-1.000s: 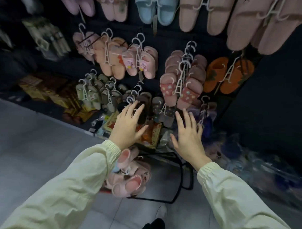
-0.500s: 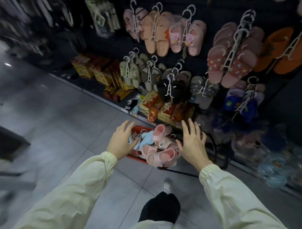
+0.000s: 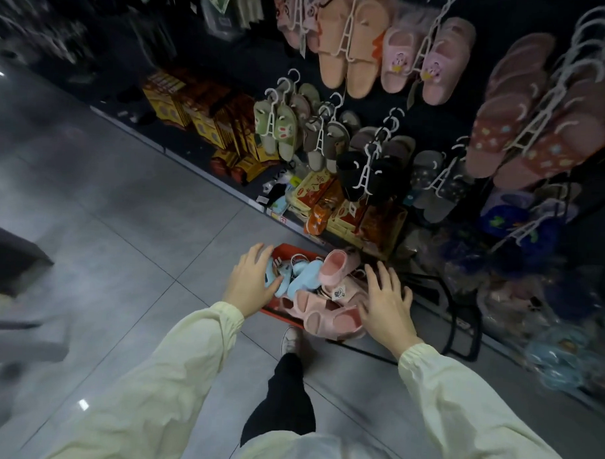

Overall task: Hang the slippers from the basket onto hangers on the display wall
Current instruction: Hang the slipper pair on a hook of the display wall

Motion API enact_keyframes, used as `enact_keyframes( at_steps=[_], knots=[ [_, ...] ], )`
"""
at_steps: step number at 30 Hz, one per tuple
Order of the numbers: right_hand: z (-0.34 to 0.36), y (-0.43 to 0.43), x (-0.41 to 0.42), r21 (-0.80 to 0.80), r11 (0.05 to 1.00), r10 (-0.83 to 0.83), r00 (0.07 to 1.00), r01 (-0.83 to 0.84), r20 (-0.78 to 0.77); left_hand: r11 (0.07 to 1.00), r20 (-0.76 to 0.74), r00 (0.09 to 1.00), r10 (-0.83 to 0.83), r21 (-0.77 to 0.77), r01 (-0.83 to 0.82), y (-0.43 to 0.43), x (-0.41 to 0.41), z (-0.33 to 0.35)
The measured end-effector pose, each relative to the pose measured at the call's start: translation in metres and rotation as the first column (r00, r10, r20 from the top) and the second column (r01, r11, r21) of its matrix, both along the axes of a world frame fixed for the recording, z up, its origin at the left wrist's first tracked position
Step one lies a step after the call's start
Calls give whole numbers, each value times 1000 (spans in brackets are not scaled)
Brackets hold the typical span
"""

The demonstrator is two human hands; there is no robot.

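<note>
Along the top of the frame, 12 to 3 o'clock: dark display wall (image 3: 256,52), crowded with hung slippers (image 3: 338,59) in pairs on white hangers (image 3: 363,174). The pairs are peach, pink, green, grey, black and maroon. Grey tiled floor (image 3: 121,257) fills 7 to 10 o'clock. Pale yellow sleeves (image 3: 172,372) enter from 5 and 7 o'clock. Yellow and orange boxes (image 3: 198,115) line the wall's foot at 11 o'clock.

Red basket (image 3: 288,252) stands on the floor just below centre, close to the wall's foot. It holds a loose heap. Pink slippers (image 3: 329,311) lie toward its 5 o'clock side, with one more pink standing at its 12. Light blue slippers (image 3: 302,279) lie at its 9 to 10 (white loops show among them, too small to make out).

Left hand (image 3: 249,279) is at the basket's 9 o'clock edge, fingers spread and straight, gripping nothing, thumb against a blue slipper. Right hand (image 3: 385,309) is at the basket's 3 o'clock, over the pink heap, fingers splayed, holding nothing. Whether it touches the heap cannot be told.

One light shoe (image 3: 290,338) sits at the basket's 6 o'clock.
</note>
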State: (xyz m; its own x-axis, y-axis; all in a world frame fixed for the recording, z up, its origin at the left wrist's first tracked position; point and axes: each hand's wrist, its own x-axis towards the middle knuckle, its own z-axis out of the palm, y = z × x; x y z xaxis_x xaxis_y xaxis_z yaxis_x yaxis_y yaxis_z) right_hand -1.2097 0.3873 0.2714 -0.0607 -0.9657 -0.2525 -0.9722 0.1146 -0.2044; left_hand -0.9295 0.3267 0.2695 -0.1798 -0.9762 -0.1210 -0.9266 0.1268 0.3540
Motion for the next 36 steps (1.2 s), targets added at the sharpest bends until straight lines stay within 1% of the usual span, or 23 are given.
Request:
enact_keyframes(
  at_steps=[5,9,16,21,24,27,29,31,33,36],
  knots=[
    [-17,-44,11,134,990,-43,999,46,-25,996,-48,998,-49,77,53,-71,-6,-15],
    [-23,-70,16,212,968,-134,991,137,-27,979,-119,987,-107,163,126,-120,-18,-28],
    [-37,-85,7,270,912,-312,950,309,-33,939,-57,969,-242,239,249,-176,-51,-51],
    [-57,-92,-7,355,864,-372,928,357,-27,886,-27,947,-320,346,309,-196,-74,-85],
    [-85,-93,-14,405,833,-407,913,378,-15,851,14,940,-342,430,303,-196,-78,-122],
    [-125,-99,-21,514,769,-437,900,380,-11,802,114,912,-393,528,280,-190,-77,-160],
    [-157,-100,-24,585,721,-446,895,372,-19,774,163,903,-398,588,235,-186,-76,-184],
    [-190,-99,-26,622,689,-457,889,371,-24,757,179,900,-398,618,212,-189,-80,-206],
    [-223,-98,-28,633,670,-485,874,389,-24,741,189,882,-431,632,226,-195,-87,-226],
    [-263,-96,-28,626,660,-518,855,414,-19,728,258,814,-520,632,265,-209,-99,-249]
  ],
)
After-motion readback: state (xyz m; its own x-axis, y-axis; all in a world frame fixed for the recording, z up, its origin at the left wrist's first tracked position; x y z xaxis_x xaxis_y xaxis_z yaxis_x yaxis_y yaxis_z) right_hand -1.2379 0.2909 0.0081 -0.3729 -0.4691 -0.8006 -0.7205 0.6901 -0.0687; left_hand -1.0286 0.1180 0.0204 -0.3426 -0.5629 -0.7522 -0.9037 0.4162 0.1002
